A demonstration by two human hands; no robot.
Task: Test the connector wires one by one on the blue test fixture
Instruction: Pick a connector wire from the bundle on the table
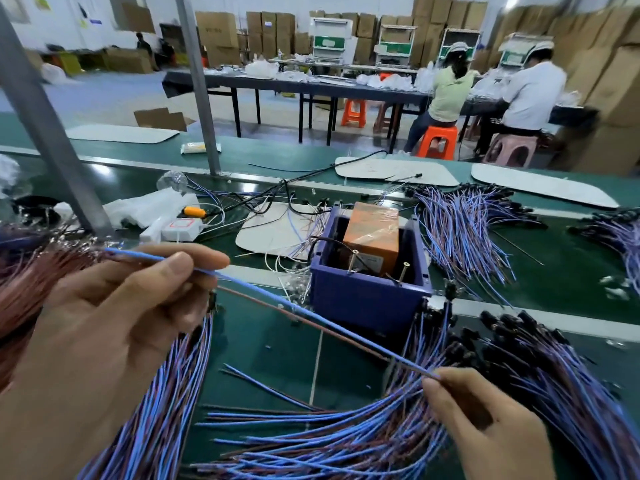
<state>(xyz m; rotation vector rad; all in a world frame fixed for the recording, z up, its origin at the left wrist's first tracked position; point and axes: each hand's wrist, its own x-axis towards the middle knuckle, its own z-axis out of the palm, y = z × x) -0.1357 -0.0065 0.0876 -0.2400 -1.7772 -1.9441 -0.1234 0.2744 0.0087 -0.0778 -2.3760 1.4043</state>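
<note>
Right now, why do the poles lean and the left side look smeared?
Head view: the wide-angle lens tilts the grey poles; the left hand and reddish wire bundle blur; light glares off the green bench; the blue test fixture and the blue wire reaching the right hand look sharper.

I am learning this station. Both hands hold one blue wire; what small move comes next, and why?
Probably move the right hand up to the blue test fixture: it pinches the end of the blue wire, which the left hand also holds, apart from the fixture.
</note>
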